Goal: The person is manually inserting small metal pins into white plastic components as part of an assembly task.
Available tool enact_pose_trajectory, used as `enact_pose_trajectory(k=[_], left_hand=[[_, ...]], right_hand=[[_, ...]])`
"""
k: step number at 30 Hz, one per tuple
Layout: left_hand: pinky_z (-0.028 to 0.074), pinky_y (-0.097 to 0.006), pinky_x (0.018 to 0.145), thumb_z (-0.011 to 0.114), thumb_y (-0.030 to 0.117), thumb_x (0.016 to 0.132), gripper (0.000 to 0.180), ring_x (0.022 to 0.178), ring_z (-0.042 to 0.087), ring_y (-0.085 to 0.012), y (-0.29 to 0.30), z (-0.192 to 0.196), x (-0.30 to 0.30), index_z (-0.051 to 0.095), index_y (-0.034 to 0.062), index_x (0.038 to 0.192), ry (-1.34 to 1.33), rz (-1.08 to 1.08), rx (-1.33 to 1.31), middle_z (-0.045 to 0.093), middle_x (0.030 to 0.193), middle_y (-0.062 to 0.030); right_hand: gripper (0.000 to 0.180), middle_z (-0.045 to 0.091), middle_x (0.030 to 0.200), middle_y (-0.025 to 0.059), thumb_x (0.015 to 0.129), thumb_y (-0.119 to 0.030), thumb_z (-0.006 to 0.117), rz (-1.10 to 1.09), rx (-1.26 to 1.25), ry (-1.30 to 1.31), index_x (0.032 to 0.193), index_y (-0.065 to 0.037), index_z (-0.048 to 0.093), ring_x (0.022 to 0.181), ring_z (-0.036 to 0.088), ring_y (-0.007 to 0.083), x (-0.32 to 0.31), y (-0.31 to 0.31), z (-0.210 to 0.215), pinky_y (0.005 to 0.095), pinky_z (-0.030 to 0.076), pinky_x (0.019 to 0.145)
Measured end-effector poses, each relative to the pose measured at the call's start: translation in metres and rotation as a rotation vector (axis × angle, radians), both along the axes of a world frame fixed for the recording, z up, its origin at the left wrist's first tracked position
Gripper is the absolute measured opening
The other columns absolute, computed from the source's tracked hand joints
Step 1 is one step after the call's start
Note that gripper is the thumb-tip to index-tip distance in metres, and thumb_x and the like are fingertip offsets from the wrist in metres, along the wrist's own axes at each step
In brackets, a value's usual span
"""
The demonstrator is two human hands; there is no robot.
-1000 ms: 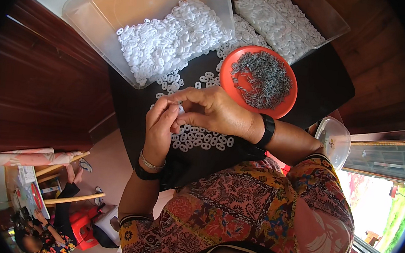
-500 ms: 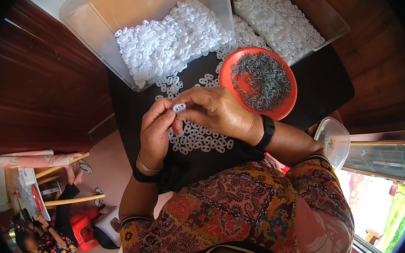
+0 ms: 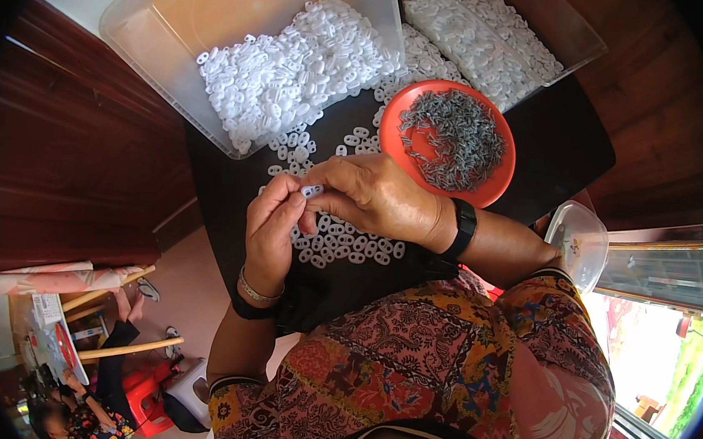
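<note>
Between my two hands sits a small white oval plastic piece with two holes point(image 3: 312, 191). My left hand point(image 3: 269, 233) pinches its left end between thumb and fingertips. From the other side my right hand point(image 3: 383, 193) closes thumb and forefinger at its right end; whether a smaller part is also in those fingers is hidden. Many loose white two-hole pieces point(image 3: 348, 244) lie on the black tabletop under and behind my hands. Just beyond my right hand, a red plate point(image 3: 391, 139) holds a heap of small grey screw-like pieces point(image 3: 463, 137).
A clear plastic bin point(image 3: 160, 69) heaped with white pieces stands at the far left of the table. Another bin point(image 3: 581, 57) of them is at the far right. A clear tub point(image 3: 579, 244) sits by my right elbow. Another person point(image 3: 88, 414) is at lower left, near a red stool point(image 3: 150, 402).
The white piece has tilted slightly between my fingertips, and my right hand has shifted a little. Both hands keep nearly the same place.
</note>
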State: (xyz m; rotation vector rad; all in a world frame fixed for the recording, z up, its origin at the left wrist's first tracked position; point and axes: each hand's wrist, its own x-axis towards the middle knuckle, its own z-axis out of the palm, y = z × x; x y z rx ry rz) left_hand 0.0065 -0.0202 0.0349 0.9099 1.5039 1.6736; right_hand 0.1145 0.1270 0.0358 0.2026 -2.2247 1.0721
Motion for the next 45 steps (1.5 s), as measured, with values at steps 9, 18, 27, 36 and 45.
enact_pose_trajectory(k=[9,18,27,36,45], left_hand=[[0.038,-0.021,0.056,0.046,0.018,0.094,0.020,0.060,0.047,-0.0074,0.004,-0.007,0.000,0.054,0.0000,0.090,0.019,0.027,0.032,0.049,0.067,-0.0009],[0.036,-0.022,0.051,0.045,0.015,0.094,0.018,0.054,0.044,-0.0082,0.002,-0.006,-0.001,0.054,0.0012,0.087,-0.009,0.126,0.079,0.048,0.065,-0.0008],[0.033,-0.022,0.050,0.046,0.016,0.093,0.020,0.053,0.041,-0.0076,0.006,0.000,-0.002,0.052,0.0030,0.080,0.072,0.131,0.088,0.046,0.061,0.0001],[0.033,-0.021,0.050,0.046,0.015,0.093,0.019,0.053,0.040,-0.0058,0.001,0.018,0.004,0.054,0.0014,0.082,0.059,0.153,0.124,0.045,0.061,0.0010],[0.034,-0.023,0.049,0.046,0.021,0.091,0.022,0.053,0.044,-0.0101,0.005,0.042,0.016,0.054,0.0021,0.082,-0.124,0.184,0.250,0.046,0.062,-0.0015]], right_hand=[[0.024,0.066,0.084,0.0103,0.079,-0.011,0.071,0.001,-0.025,-0.024,0.100,-0.005,0.062,0.076,0.066,0.0280,0.005,0.002,0.009,0.0344,0.052,0.066],[0.023,0.065,0.082,0.0093,0.079,-0.010,0.072,-0.094,0.079,0.126,0.099,-0.006,0.062,0.071,0.065,0.0272,0.024,-0.006,0.040,0.0353,0.052,0.061],[0.014,0.067,0.081,0.0079,0.077,-0.004,0.071,-0.911,0.699,0.479,0.090,-0.005,0.066,0.065,0.066,0.0161,0.064,0.121,0.120,0.0260,0.052,0.057],[0.011,0.066,0.083,0.0074,0.083,-0.009,0.067,-0.606,0.204,0.056,0.092,-0.003,0.068,0.075,0.064,0.0154,0.054,0.112,0.085,0.0277,0.050,0.067],[0.015,0.064,0.086,0.0114,0.076,-0.018,0.067,-0.001,0.587,-0.505,0.084,-0.006,0.068,0.082,0.062,0.0318,-0.033,0.028,0.014,0.0415,0.050,0.073]])
